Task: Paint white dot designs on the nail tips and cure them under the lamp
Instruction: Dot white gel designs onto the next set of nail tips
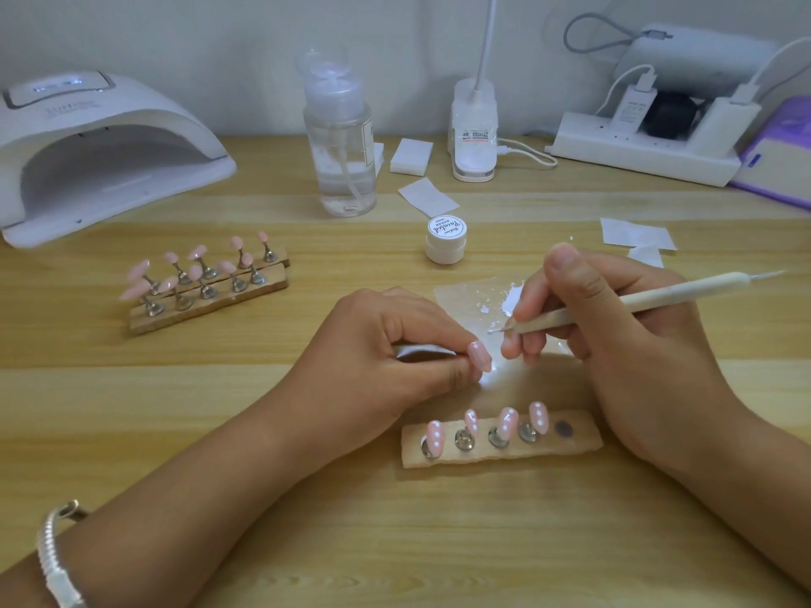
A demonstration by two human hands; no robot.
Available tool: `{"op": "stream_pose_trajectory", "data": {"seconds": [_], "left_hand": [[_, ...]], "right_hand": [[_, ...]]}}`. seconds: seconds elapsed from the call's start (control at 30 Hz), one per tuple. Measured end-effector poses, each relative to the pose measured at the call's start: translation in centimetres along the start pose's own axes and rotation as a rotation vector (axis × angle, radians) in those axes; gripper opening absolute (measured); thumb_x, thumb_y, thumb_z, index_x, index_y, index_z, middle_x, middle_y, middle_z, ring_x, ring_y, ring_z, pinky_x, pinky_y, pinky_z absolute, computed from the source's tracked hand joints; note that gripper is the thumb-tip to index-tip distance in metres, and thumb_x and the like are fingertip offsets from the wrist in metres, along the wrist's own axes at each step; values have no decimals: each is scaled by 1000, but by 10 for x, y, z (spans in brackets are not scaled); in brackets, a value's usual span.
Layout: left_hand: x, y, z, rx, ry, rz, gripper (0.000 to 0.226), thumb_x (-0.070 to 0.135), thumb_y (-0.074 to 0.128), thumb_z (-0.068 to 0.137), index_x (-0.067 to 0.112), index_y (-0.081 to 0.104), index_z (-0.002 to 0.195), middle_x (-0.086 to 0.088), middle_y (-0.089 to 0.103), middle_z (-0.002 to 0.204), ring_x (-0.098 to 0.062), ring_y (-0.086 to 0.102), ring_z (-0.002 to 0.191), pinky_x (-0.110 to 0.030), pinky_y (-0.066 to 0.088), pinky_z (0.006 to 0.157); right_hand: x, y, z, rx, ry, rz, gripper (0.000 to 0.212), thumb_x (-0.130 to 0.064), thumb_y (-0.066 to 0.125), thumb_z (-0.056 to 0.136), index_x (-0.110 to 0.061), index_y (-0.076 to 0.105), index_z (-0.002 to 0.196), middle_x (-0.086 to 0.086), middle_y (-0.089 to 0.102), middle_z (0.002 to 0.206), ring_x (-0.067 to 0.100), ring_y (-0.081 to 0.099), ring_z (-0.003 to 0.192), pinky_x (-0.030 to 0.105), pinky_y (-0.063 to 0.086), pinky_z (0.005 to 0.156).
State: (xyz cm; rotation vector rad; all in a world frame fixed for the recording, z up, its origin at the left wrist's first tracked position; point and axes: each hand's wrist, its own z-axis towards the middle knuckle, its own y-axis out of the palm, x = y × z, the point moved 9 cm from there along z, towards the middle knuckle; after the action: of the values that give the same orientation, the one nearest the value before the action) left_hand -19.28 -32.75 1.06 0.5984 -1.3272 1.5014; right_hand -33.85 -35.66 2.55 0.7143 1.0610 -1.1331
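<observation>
My left hand [386, 344] pinches a metal holder with a plain pink nail tip [479, 355] on its end. My right hand [614, 326] grips a beige dotting pen [614, 302] like a pencil; its fine white-tipped point hovers just right of and above that nail. Under the point lies a clear palette sheet [474, 300] with blobs of white paint. In front of my hands a wooden stand [570, 445] carries several pink tips with white dots [507, 421] and one vacant magnet spot. The white curing lamp [109, 160] stands at the far left.
A second pair of wooden stands [210, 296] with several plain pink tips sits left of centre. A small white paint jar [446, 239], a clear pump bottle [340, 138], a desk-lamp base [474, 129], cotton pads [636, 234], and a power strip [645, 147] line the back.
</observation>
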Motion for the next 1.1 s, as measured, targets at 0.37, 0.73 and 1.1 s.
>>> {"op": "stream_pose_trajectory", "data": {"seconds": [0.37,0.73,1.1], "left_hand": [[-2,1,0,-8,-19,41,7,24,78,76,23,81,82,15,76,83,-14,67,94,-31,52,85],[2,1,0,3,-12,69,8,26,77,76,21,81,81,15,75,82,-15,68,92,-38,52,84],[2,1,0,0,-6,68,7,26,78,76,24,81,81,16,75,82,-16,68,93,-39,52,85]], "right_hand": [[-13,-46,10,286,-95,-260,43,-33,42,105,-18,67,73,2,63,62,9,60,63,16,45,63],[17,-55,22,197,29,-459,46,-41,51,102,-19,64,64,4,52,48,15,51,42,35,46,49],[9,-58,20,261,-8,-431,46,-38,49,103,-18,65,65,-1,54,52,9,52,47,22,45,47]]}}
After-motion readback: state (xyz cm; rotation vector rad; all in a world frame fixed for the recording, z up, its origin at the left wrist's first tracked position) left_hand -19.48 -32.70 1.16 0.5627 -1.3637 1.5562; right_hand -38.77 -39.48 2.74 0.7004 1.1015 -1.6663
